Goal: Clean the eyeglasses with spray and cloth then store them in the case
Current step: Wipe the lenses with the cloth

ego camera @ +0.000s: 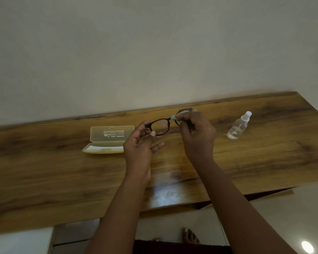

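The head view looks down on a wooden table (264,153) set against a pale wall (154,52), with both bare forearms reaching up from the bottom of the frame to its centre. The left hand (139,143) pinches the black-framed eyeglasses (161,126) at their left end, thumb and fingertips curled round the frame corner, and holds them raised above the tabletop just above the middle of the frame. The right hand (196,132) grips a small pale cleaning cloth (182,113) bunched in its curled fingers and presses it onto the right lens, which the cloth and fingers largely hide; the left lens shows clear. Left of centre, touching nothing else, the translucent yellowish eyeglass case (108,142) lies open on the table, its lid tilted back with white printed lettering showing in mirror image, and a white strip lies inside its base. At the right of the frame a clear spray bottle (238,128) with a white cap stands on the table, well apart from the right hand. At the bottom centre a bare foot (190,236) rests on a glossy floor (301,208).
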